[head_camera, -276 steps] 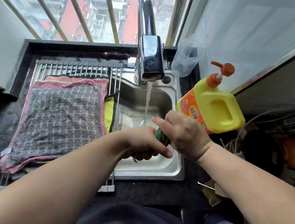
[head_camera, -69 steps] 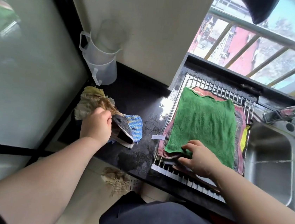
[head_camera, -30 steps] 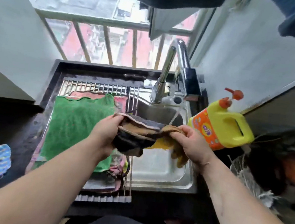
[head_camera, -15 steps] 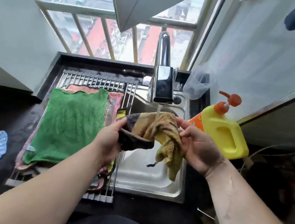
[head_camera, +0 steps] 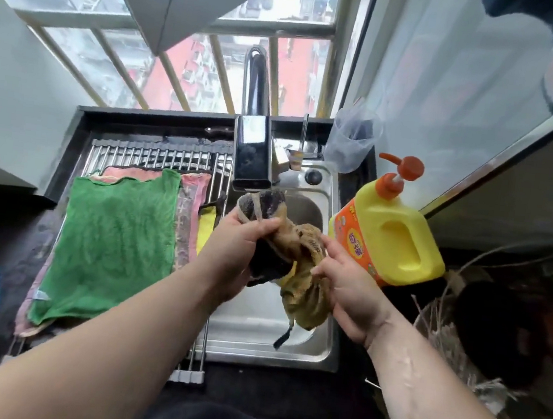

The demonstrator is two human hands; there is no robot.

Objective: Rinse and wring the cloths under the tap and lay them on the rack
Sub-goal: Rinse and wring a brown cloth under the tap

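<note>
Two fists: your left hand [head_camera: 240, 239] and right hand [head_camera: 345, 286] both clench one bunched, shaggy brown-yellow cloth [head_camera: 300, 257] under the square chrome tap [head_camera: 252, 151]; green terry cloth [head_camera: 113, 239] flat on wire rack [head_camera: 157, 158].

- Left hand [head_camera: 238, 243] sits just below the tap [head_camera: 252, 151], fingers curled round the upper end of a cloth [head_camera: 302, 246].
- Right hand [head_camera: 345, 286] is lower and to the right of the tap, fingers gripping the cloth's hanging end.
- Both forearms are bare and reach up toward the tap; the right one glistens wet.
</note>
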